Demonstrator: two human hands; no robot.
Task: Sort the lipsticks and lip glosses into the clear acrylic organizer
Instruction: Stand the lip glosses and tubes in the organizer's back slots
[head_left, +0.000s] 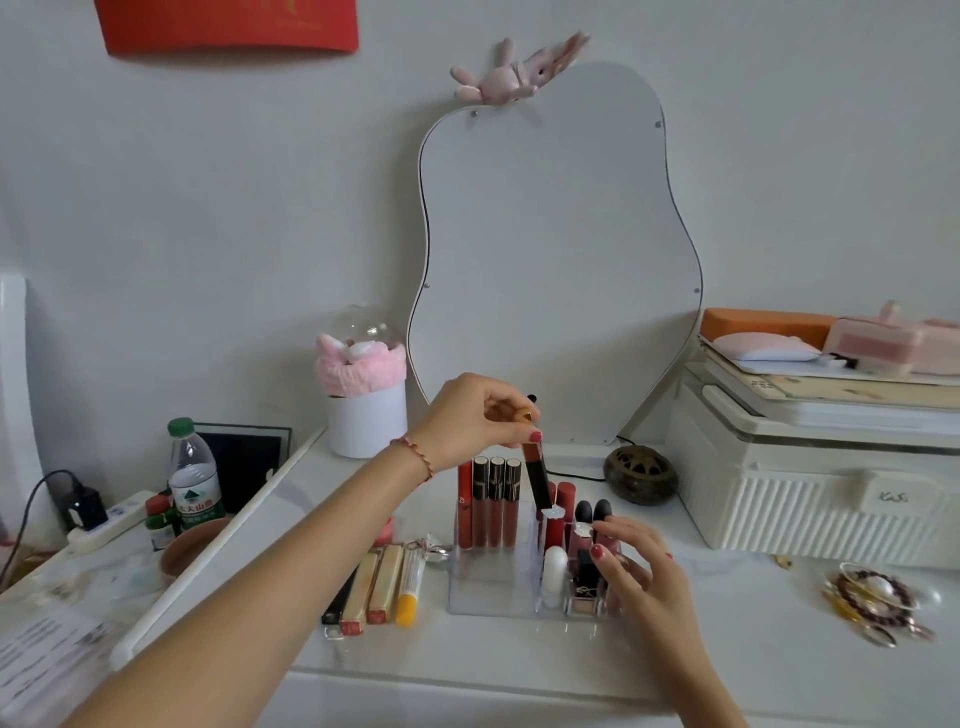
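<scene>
The left hand (470, 415) pinches the top end of a dark lip gloss tube (537, 475) between thumb and fingertips, holding it tilted over the middle of the clear acrylic organizer (493, 582), its lower end just above a red lipstick standing there. The right hand (631, 569) rests at the organizer's right side with fingers loosely spread and nearly straight, fingertips touching what seems to be a pinkish tube in the front-right slots; the contact is partly hidden, so whether it grips anything is hard to tell. Four tall glosses (488, 501) stand upright in the back-left row, and two black-capped lipsticks (593, 512) stand at the back right. A white tube (555, 574) stands near the front centre. Left of the organizer, several items lie flat on the white table (519, 654), among them two gold-cased lipsticks (373, 587) and a yellow-tipped tube (410, 590)
</scene>
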